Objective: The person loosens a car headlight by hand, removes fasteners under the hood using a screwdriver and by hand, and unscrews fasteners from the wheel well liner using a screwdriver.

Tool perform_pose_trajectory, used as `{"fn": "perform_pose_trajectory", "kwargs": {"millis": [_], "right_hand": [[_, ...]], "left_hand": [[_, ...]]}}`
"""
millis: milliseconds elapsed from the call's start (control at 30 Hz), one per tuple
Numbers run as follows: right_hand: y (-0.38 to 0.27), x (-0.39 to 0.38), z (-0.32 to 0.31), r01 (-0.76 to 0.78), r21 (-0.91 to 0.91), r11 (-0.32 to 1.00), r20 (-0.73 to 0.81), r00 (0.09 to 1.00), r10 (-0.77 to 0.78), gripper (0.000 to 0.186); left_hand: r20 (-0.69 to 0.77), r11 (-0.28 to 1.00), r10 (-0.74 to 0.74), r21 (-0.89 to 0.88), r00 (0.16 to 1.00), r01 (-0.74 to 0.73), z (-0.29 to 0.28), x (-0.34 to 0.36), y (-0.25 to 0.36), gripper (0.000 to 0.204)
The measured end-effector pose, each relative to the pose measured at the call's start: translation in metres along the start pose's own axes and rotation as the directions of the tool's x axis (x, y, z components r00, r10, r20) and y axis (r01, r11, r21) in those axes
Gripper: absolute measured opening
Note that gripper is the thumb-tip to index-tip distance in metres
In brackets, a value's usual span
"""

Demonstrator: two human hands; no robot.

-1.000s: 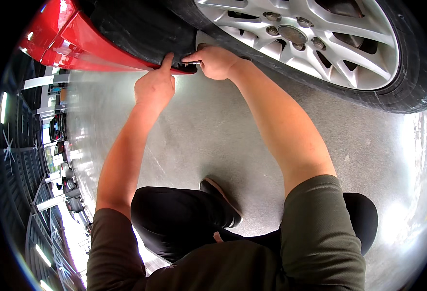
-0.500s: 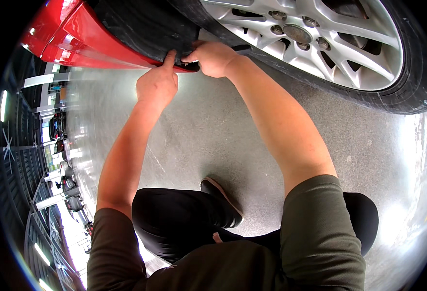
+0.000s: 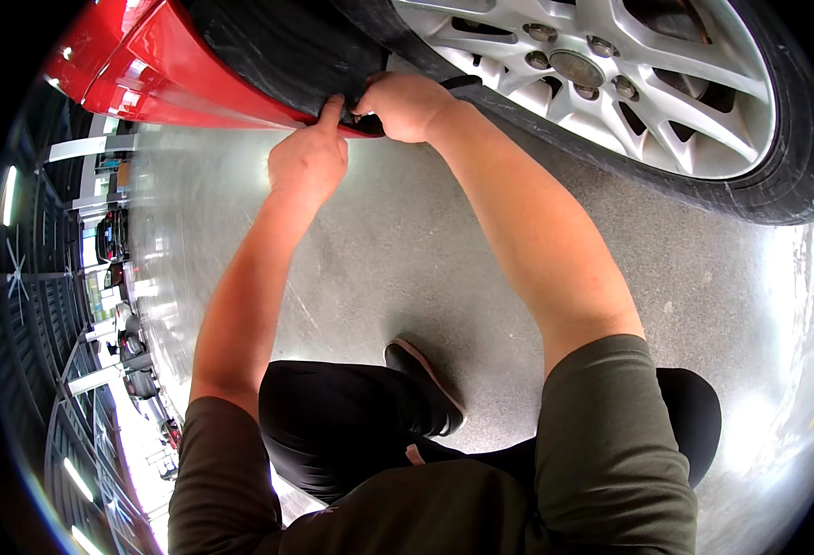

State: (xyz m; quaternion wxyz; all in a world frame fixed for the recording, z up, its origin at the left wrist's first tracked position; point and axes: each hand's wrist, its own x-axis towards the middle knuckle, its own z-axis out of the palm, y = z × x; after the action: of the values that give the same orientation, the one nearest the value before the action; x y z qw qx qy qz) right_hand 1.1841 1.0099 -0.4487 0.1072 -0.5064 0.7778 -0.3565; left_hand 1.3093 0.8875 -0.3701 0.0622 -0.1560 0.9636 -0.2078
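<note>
A grey concrete floor spreads below the 2 hands, with a workshop and its parked cars far to their left. The left hand points its index finger onto the black wheel-arch liner, at the lower edge of the red bumper. Just beside it, the right hand bends its fingers at that edge; whether they grip anything I cannot tell. Right of both hands stands a tire on a silver alloy wheel with 5 lug nuts.

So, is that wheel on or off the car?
On: the silver wheel sits beside the black arch liner, with lug nuts fitted around its center cap.
</note>
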Motion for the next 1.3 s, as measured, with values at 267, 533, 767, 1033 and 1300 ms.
{"fn": "perform_pose_trajectory", "kwargs": {"millis": [267, 533, 767, 1033, 1300], "right_hand": [[0.011, 0.009, -0.001, 0.038, 0.078, 0.996, -0.002, 0.999, -0.038, 0.045], [0.008, 0.010, -0.005, 0.018, 0.077, 0.997, 0.026, 0.999, -0.020, 0.041], [0.000, 0.015, -0.011, -0.134, 0.115, 0.984, 0.178, 0.978, 0.112, 0.047], [0.012, 0.023, -0.006, -0.126, 0.168, 0.978, 0.215, 0.973, 0.088, 0.037], [0.013, 0.030, -0.005, -0.189, 0.190, 0.964, 0.269, 0.954, 0.134, 0.038]], "left_hand": [[-0.199, 0.969, 0.017, -0.239, 0.980, -0.065, 0.039, -0.013, 0.000, 0.043], [0.372, -0.103, 0.002, -0.923, 0.928, 0.370, 0.060, -0.012, 0.043, 0.028], [0.320, -0.660, 0.364, -0.574, 0.875, 0.485, 0.059, -0.017, 0.083, 0.028], [0.236, -0.782, 0.284, -0.504, 0.929, 0.367, 0.064, -0.011, 0.101, 0.030], [0.345, -0.727, 0.178, -0.585, 0.922, 0.359, 0.075, 0.005, 0.114, 0.039]]}}
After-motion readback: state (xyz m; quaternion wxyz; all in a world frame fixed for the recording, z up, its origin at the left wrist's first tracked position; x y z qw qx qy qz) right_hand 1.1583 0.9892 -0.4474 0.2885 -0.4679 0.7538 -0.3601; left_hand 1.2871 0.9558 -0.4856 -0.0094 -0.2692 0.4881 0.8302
